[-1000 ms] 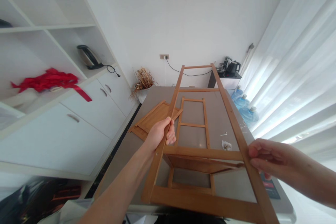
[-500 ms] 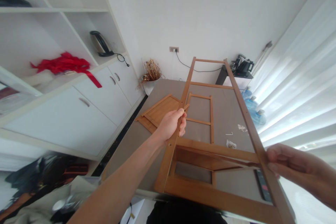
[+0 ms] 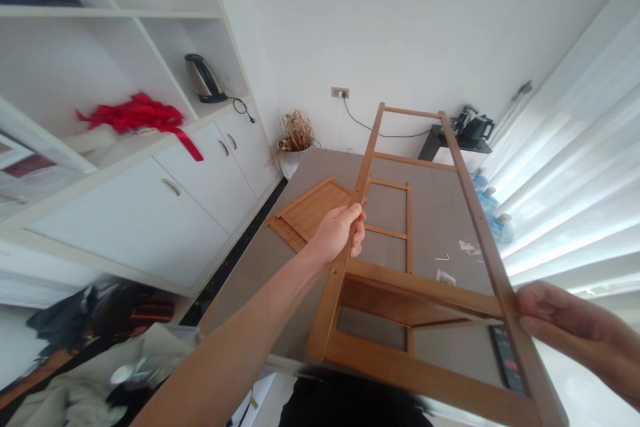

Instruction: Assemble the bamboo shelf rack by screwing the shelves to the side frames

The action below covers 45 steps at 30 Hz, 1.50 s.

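A long wooden frame (image 3: pixel 368 161) with several crossbars is held tilted over the table, its near end close to my body. My left hand (image 3: pixel 340 232) wraps round its left rail, thumb on top. On the right rail, my right hand (image 3: pixel 555 317) grips from the outer side; some of its fingertips are hidden behind the wood. Beneath the raised frame, a smaller wooden frame (image 3: pixel 409 227) shows through the openings. Left of it lies a wooden panel (image 3: pixel 320 207) with edge strips, partly behind my left hand.
On the grey table (image 3: pixel 300 293) are a hex key (image 3: pixel 442 258), a small plastic bag (image 3: pixel 445 277) and a dark object (image 3: pixel 509 360). White cabinets (image 3: pixel 130 207) line the left side. A potted dried plant (image 3: pixel 296 133) stands beyond the table; water bottles (image 3: pixel 495 217) stand right.
The whole scene has shifted slightly right in the view. Both hands keep their places on the wooden frame, which looks held at about the same tilt.
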Each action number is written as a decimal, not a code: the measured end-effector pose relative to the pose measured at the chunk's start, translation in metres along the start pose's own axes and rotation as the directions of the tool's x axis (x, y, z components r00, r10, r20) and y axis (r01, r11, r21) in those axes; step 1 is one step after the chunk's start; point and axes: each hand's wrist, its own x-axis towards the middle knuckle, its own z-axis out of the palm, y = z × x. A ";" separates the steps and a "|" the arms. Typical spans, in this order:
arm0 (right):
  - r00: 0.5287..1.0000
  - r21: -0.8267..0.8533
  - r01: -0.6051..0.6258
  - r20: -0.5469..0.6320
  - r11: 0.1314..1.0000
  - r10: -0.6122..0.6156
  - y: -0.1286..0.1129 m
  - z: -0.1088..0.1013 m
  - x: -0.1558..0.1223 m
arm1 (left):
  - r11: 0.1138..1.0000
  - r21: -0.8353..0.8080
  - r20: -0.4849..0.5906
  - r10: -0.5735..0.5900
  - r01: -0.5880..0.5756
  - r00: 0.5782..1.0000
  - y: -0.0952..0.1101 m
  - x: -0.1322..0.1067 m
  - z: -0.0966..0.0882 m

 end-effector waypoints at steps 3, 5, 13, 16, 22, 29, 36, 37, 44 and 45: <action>0.989 0.066 -0.068 0.137 0.996 0.058 0.005 -0.002 -0.001 | 1.000 -0.009 0.010 -0.008 0.008 1.000 0.002 0.000 0.002; 0.988 0.084 -0.074 0.144 0.994 0.061 0.008 -0.002 -0.002 | 1.000 -0.019 0.008 -0.016 0.016 1.000 0.003 -0.001 0.002; 0.999 0.066 -0.025 0.042 0.997 0.023 0.002 0.005 -0.005 | 1.000 -0.011 -0.013 -0.010 0.010 1.000 0.007 -0.003 0.005; 0.999 0.088 -0.022 0.042 0.996 0.019 0.002 0.006 -0.005 | 1.000 0.002 -0.019 -0.013 0.013 1.000 0.011 -0.004 0.007; 0.997 0.145 -0.047 0.066 0.988 0.038 0.013 0.001 -0.004 | 1.000 0.017 -0.033 0.004 -0.004 0.999 0.018 -0.006 0.014; 0.996 0.144 -0.078 0.044 0.987 0.072 0.023 -0.002 -0.003 | 0.998 0.050 -0.021 0.035 -0.033 0.999 0.025 -0.005 0.017; 0.994 0.153 -0.106 0.030 0.982 0.103 0.033 -0.006 -0.001 | 0.998 0.019 -0.016 0.060 -0.060 0.998 0.034 -0.012 0.025; 0.994 0.151 -0.105 0.026 0.983 0.103 0.034 -0.006 -0.001 | 0.998 0.015 -0.018 0.065 -0.065 0.998 0.035 -0.013 0.026; 0.997 0.124 -0.075 -0.012 0.989 0.077 0.036 -0.006 -0.002 | 0.996 0.020 -0.023 0.083 -0.083 0.996 0.044 -0.017 0.031; 0.997 0.125 -0.076 -0.010 0.989 0.078 0.037 -0.006 -0.001 | 0.997 0.020 -0.017 0.081 -0.081 0.997 0.045 -0.017 0.031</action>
